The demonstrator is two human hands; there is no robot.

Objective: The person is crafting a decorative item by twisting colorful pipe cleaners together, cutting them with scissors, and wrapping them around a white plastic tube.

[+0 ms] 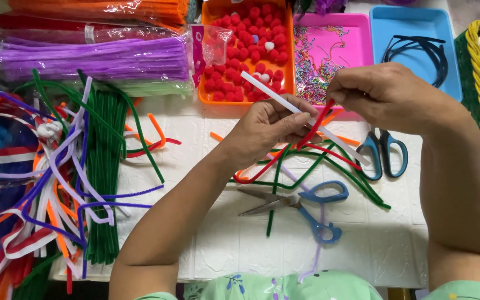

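My left hand (270,126) pinches a white pipe cleaner (268,90) and a red pipe cleaner (311,129) where the two cross, above the white table. My right hand (387,95) grips the upper end of the red one, just right of the left hand. The white stem runs slanted from upper left to lower right, past both hands. Below the hands lie loose red and green pipe cleaners (329,164) and blue-handled scissors (301,203), blades open.
An orange tray (209,66) of red pom-poms, a pink tray (362,39) of tiny beads and a blue tray (454,61) with black headbands stand at the back. A second pair of scissors (384,153) lies right. Bundles of purple, orange and green pipe cleaners (104,161) fill the left.
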